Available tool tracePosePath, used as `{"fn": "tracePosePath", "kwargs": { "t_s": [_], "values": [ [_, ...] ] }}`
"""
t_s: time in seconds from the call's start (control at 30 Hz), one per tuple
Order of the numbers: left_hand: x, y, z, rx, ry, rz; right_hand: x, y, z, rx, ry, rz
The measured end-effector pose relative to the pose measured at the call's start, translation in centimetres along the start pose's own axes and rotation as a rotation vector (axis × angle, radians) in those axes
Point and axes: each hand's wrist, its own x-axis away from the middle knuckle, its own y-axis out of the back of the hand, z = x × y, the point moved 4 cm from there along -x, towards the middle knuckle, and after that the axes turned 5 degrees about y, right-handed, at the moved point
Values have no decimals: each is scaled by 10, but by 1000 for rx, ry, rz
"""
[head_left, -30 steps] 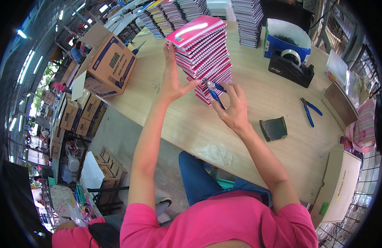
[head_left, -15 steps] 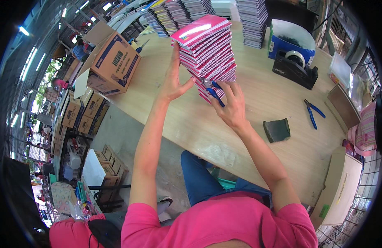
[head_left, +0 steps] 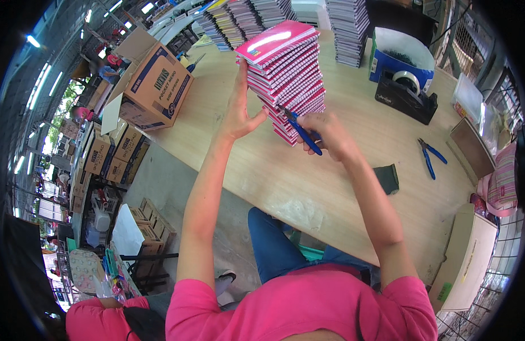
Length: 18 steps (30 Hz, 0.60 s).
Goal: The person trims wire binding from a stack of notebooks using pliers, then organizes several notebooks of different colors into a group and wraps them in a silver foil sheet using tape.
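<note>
A tall, slightly twisted stack of pink spiral notebooks (head_left: pixel 288 74) stands on the table, its wire-bound edges facing me and to the right. My left hand (head_left: pixel 239 113) lies with stretched fingers along the left side of the stack, thumb pointing toward its near corner. In my right hand (head_left: pixel 325 133) is a pair of blue-handled wire cutters (head_left: pixel 303 134), the fingers closed around the handles. The jaws of the cutters are at the near corner of the lower part of the stack; whether they touch a wire end I cannot tell.
Second blue-handled pliers (head_left: pixel 428 156) lie at the right, beyond a dark curved piece (head_left: pixel 387 178). Behind them stand a black tape dispenser (head_left: pixel 407 96) and a blue-and-white box (head_left: pixel 401 54). Notebook stacks (head_left: pixel 347 34) line the back. An open carton (head_left: pixel 154 85) stands at left.
My right hand has turned and shifted slightly right, so the cutters now slant down with both handles close together. My left hand and the stack have stayed put.
</note>
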Motion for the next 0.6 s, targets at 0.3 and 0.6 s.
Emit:
{"fn": "tracePosePath", "kwargs": {
  "t_s": [0.3,0.6],
  "values": [
    [-1,1,-1,39,2,-14,29,-20,-1,692,748,-461],
    [-1,0,-1,-17,-12,-23,1,-7,-13,-173,-154,96]
  ]
}}
